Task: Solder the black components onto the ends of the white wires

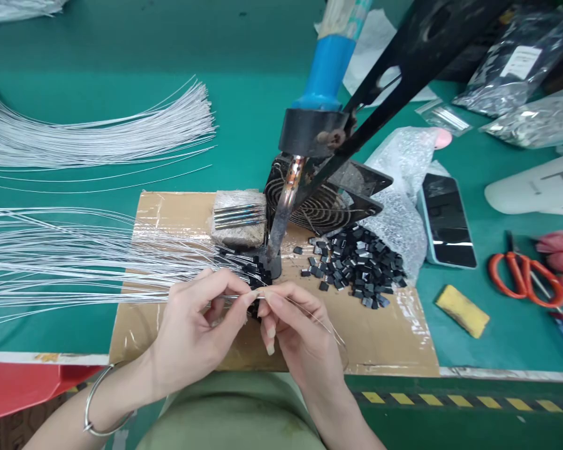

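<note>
The left hand [197, 325] is closed in a pinch, thumb against forefinger, gripping a white wire just on the near side of the tip of the soldering iron [323, 75]. The right hand [303, 322] meets it there, its fingertips touching or nearly touching the left ones; it too is pinched, on a thin strand [331, 326] that trails back past its knuckles, though whatever sits exactly between the fingertips is too small to make out. The wire thus lies at the fingertips of the left hand, below the iron's tip and slightly to its left. More white wires [75, 269] stretch from the far left toward the iron, many ending in a cluster of black pieces [258, 270] just left of its tip, beyond the hands. Left of the tip and farther back sits a pale block [237, 236] with metal rods [237, 215] laid on it. A black fan [321, 203] stands behind the iron's shaft, partly hidden by it. To the right of the tip spreads a heap of small black parts [361, 262] on the cardboard [385, 340], which lies under the iron's tip and over the green bench [248, 137]. Well to the iron's right are a phone [449, 219], a yellow sponge [463, 311] and orange-handled scissors [507, 284]; to its upper left, apart, lies another wire bundle [122, 137].
</note>
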